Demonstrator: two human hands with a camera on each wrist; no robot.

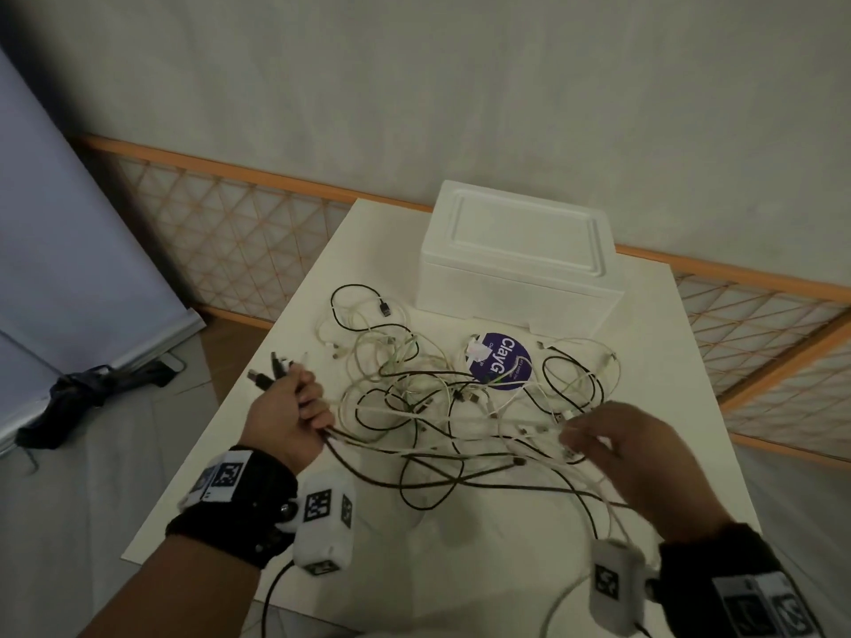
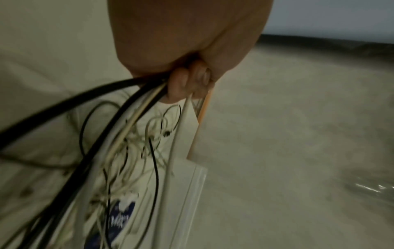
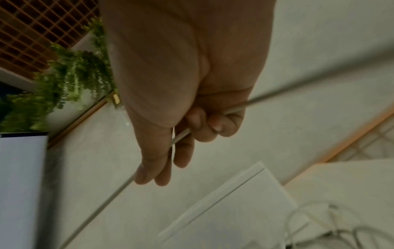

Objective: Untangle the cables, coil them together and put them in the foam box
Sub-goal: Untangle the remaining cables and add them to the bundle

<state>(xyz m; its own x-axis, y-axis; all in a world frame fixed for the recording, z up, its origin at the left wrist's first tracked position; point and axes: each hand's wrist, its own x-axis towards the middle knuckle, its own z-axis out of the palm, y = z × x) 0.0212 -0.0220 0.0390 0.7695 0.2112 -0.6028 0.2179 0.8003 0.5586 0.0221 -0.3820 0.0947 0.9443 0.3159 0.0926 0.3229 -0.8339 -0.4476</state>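
Observation:
A tangle of black and white cables [image 1: 442, 398] sprawls over the middle of the white table [image 1: 644, 453]. My left hand [image 1: 294, 412] at the table's left edge grips a bunch of cable ends [image 1: 271, 373], their plugs sticking up out of the fist; the left wrist view shows its fingers [image 2: 187, 82] curled round black and white cables [image 2: 119, 118]. My right hand [image 1: 612, 448] is at the tangle's right side, its fingers [image 3: 204, 124] curled round one white cable [image 3: 179, 137]. The white foam box [image 1: 520, 264] stands closed with its lid on at the table's far side.
A round purple sticker [image 1: 499, 359] lies on the table between the tangle and the box. An orange-framed lattice rail [image 1: 239, 232] runs behind the table. A blue panel [image 1: 69, 232] leans at the left, with dark cloth [image 1: 78, 393] on the floor.

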